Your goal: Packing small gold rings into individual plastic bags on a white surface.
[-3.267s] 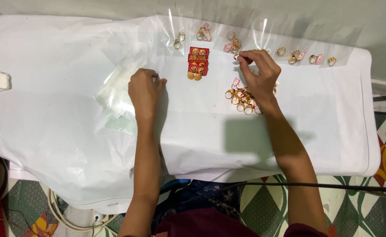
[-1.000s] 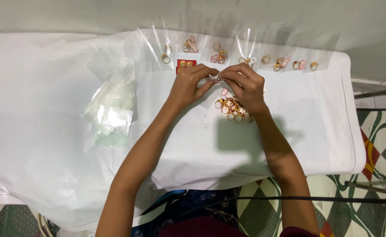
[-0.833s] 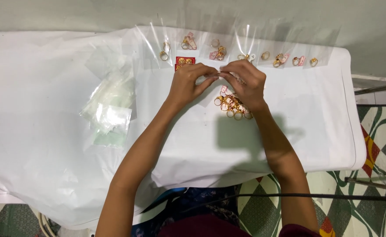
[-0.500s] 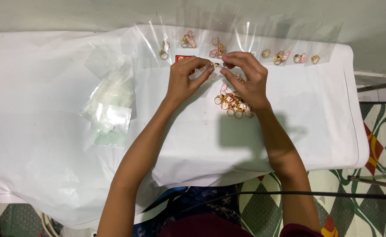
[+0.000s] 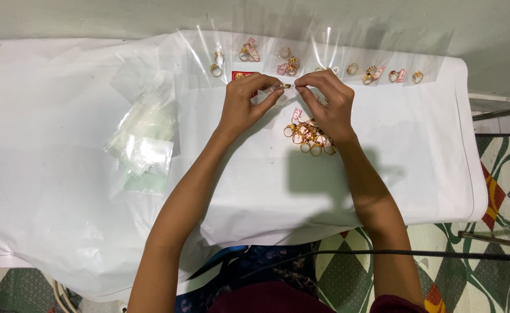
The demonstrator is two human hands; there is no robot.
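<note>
I had both hands up over the far middle of the table (image 5: 382, 191), which was draped in white sheeting. My left hand (image 5: 244, 104) pinched a small clear plastic sleeve (image 5: 271, 91) between thumb and forefingers, and my right hand (image 5: 326, 104) pressed its thumb and forefinger together on a small gold ring (image 5: 286, 86) right at the sleeve's mouth. The ring sat between the two sets of fingertips, touching both; whether it was already partly inside the sleeve I could not tell.

Just beneath my right palm lay a loose heap of gold rings with pink tags (image 5: 309, 137), partly hidden by the hand. Behind my left fingers the corner of a red card with gold studs (image 5: 241, 75) poked out. Along the far edge ran a row of clear sleeves with rings already in them (image 5: 347, 64), side by side, some of them with pink tags inside. Well off to the left of my left arm sat a pile of empty clear sleeves (image 5: 144, 145), slightly fanned out. At the right, beyond the table edge, a patterned floor (image 5: 507, 174) in green, white and red showed
</note>
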